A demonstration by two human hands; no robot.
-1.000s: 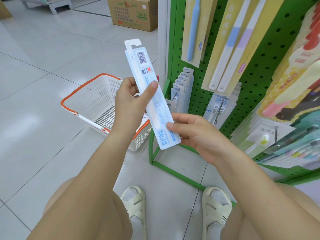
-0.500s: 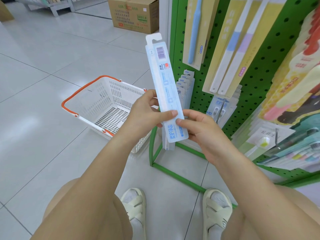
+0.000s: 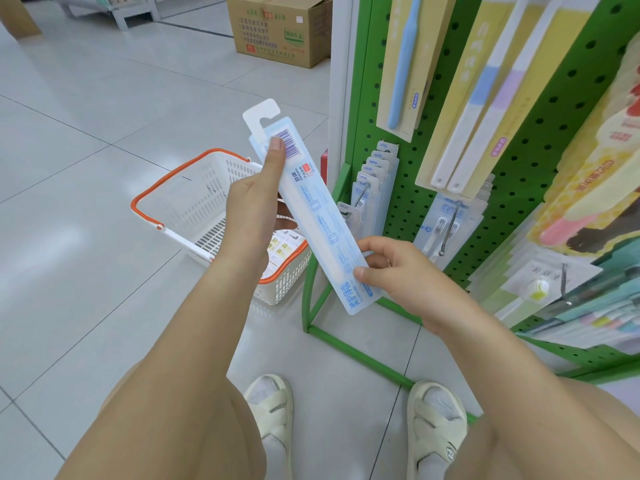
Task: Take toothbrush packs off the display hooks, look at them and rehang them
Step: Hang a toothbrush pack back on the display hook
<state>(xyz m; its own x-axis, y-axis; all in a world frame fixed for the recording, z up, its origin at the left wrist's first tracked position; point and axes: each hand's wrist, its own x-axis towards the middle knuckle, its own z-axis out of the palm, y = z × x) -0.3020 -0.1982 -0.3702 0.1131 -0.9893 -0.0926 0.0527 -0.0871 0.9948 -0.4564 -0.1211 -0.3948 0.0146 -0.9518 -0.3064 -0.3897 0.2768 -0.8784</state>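
Pale glossy floor tiles (image 3: 86,140) are spreading out around you, and a green perforated metal display rack (image 3: 540,161) is standing just to the right of your hands. You are holding a long, translucent pale-blue toothbrush pack (image 3: 313,209) with a white hang tab and a printed barcode, tilted so its tab end is leaning up and to the left. Your left hand (image 3: 254,216) is gripping the upper half, with the thumb pressing on the front beside the barcode and the other fingers wrapping behind. Your right hand (image 3: 398,268) is pinching the lower end, thumb on the printed face and curled fingers behind it. The pack is hanging off no hook; it is sitting between your two hands, in front of the rack's left edge. Just behind your right hand, a row of similar clear blue toothbrush packs (image 3: 375,178) is hanging on a hook. Below and behind your left hand, a white plastic shopping basket with orange handles (image 3: 207,206) is resting on the floor with small printed cartons inside. Farther beyond your left hand, a brown cardboard box (image 3: 280,27) is sitting on the tiles.
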